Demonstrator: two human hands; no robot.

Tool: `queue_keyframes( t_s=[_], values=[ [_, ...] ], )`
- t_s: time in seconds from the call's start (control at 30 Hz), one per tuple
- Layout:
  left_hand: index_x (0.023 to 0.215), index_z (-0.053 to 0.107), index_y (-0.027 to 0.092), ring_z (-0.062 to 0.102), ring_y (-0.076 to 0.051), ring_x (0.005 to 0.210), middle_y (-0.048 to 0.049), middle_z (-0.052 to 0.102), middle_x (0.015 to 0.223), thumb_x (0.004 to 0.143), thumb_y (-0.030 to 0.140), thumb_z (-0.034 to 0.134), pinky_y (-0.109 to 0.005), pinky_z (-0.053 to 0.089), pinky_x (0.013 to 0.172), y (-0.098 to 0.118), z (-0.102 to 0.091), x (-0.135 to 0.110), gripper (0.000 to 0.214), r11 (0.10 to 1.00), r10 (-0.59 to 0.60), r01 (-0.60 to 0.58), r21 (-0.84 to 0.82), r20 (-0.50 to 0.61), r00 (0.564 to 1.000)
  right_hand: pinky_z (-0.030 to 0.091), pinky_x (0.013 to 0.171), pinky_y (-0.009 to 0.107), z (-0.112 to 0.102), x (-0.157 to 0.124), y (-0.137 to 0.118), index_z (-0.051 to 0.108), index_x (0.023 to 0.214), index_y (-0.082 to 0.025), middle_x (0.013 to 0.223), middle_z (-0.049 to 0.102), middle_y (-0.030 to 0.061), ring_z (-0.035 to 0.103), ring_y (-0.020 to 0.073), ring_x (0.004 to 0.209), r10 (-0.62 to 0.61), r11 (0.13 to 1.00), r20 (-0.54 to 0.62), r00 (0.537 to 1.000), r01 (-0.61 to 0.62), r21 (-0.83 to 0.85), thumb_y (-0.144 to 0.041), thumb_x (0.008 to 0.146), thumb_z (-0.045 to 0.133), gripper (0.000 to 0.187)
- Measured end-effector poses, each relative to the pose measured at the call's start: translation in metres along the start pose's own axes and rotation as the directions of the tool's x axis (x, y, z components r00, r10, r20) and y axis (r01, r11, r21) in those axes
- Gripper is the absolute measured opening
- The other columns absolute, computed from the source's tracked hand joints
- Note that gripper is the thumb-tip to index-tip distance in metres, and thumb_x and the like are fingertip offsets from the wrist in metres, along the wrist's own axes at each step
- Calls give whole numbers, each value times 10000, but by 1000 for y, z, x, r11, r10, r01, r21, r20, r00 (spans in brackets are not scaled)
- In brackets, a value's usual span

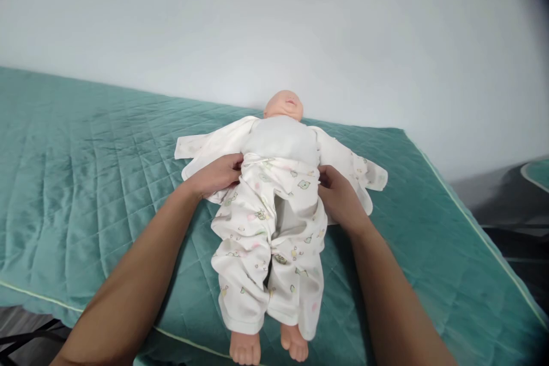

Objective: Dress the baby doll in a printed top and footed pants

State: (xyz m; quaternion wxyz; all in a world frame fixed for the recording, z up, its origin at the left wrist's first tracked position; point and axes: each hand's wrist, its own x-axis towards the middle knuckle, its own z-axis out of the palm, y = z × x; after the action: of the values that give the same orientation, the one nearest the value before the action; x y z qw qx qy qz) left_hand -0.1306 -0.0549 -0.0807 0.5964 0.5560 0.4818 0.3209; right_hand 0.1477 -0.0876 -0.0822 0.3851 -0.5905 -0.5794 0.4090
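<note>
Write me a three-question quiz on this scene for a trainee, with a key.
1. True or false: both feet of the doll are bare.

2. Where are the left hand and right hand?
A) Both on the feet
B) At opposite sides of the waist of the printed trousers
C) Raised high above the doll

3. Fill the gap: the quilted cover beneath the doll is ____ in colour.

Key: 1 true; 2 B; 3 green.

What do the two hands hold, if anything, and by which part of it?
The left hand and right hand touch the printed trousers at opposite sides of the waist; contact is partly hidden, so a firm hold cannot be told.
</note>
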Motion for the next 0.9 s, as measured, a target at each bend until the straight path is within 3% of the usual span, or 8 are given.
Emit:
queue_keyframes(
  t_s=[0.2,0.33,0.5,0.7,0.83,0.9],
  values=[
    [843,630,209,604,-192,722,-12,664,753,604,105,634,-249,436,599,-3,0,0,262,1000,-7,7,-24,-34,999,518,774,348,1,4,7,612,925,-246,930,723,15,651,221,867,24,1000,-58,998,-24,-6,-272,754,627,174],
    [932,568,224,580,-149,722,4,652,881,594,87,590,-228,449,612,-9,1,2,366,986,27,-45,-158,-114,993,477,657,318,3,3,8,624,940,-246,845,707,6,625,210,767,73,997,-131,989,-73,1,-315,785,608,171],
    [955,561,219,576,-135,703,13,640,880,615,109,581,-231,456,634,-11,5,2,359,980,34,-62,-191,-150,988,494,729,331,6,0,3,636,1014,-237,944,737,27,654,225,877,55,997,-217,975,-66,-42,-343,815,595,229],
    [812,618,176,582,-150,714,13,630,738,613,142,604,-252,445,684,-15,1,3,202,992,83,-101,-77,-210,974,516,758,359,4,3,6,639,1035,-245,966,753,38,679,248,909,105,995,-157,982,-103,21,-352,796,639,261],
    [774,593,175,544,-115,682,30,601,711,580,82,605,-220,394,642,-13,3,4,215,970,195,-227,-90,-274,942,503,804,375,4,2,5,653,1068,-229,984,752,46,672,255,943,85,995,-153,985,-92,-39,-342,808,610,286],
    [770,586,178,518,-104,656,36,578,706,575,72,607,-214,373,613,-10,5,3,224,957,196,-246,-155,-279,940,497,834,383,4,2,4,656,1091,-223,1004,747,50,665,259,974,65,995,-144,987,-75,-67,-326,817,583,301]
  ],
)
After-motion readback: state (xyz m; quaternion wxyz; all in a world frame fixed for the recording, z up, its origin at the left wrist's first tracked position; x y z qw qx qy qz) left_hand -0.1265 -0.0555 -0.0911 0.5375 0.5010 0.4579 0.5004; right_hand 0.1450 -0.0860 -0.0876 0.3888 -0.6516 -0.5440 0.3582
